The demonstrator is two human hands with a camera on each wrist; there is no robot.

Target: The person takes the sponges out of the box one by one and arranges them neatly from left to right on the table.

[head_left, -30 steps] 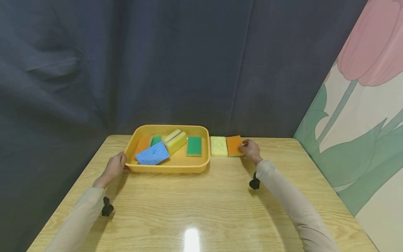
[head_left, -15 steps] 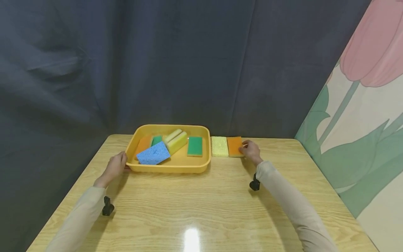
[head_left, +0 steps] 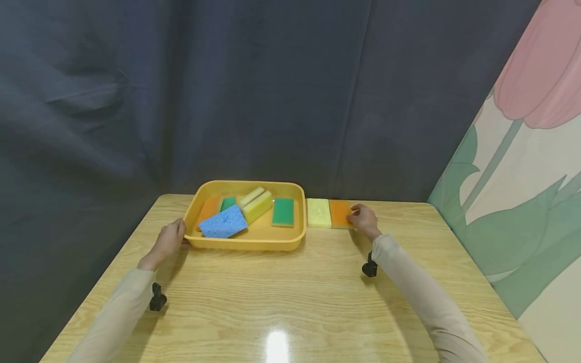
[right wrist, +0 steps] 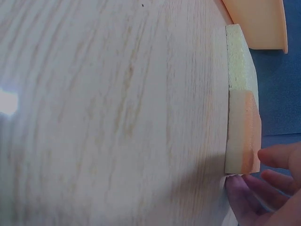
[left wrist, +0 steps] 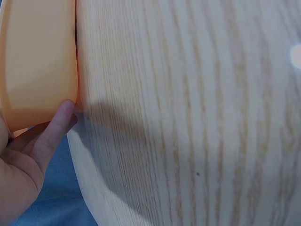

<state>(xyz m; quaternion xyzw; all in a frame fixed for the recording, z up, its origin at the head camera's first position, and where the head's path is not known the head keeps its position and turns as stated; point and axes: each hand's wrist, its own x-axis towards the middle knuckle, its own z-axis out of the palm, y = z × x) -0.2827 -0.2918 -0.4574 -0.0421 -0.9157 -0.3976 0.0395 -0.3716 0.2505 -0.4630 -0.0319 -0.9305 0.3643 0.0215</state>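
Observation:
My left hand grips the front left corner of a yellow plastic tray, thumb along its outside in the left wrist view. At the right, my right hand has its fingertips at the outer end of an orange-topped scouring sponge. This sponge lies flat on the table, end to end with a pale yellow sponge in the right wrist view. The pale yellow one sits right beside the tray. Inside the tray are a blue sponge, a green-topped sponge and several others.
The light wooden table ends at a dark blue curtain behind the tray. A wall with a painted tulip stands along the right side. Small black wrist cameras hang below both sleeves.
The orange-topped sponge has gone from slightly tilted to flat and squared up against the pale yellow one. My right fingers stay at its outer end. My left hand keeps its hold on the tray.

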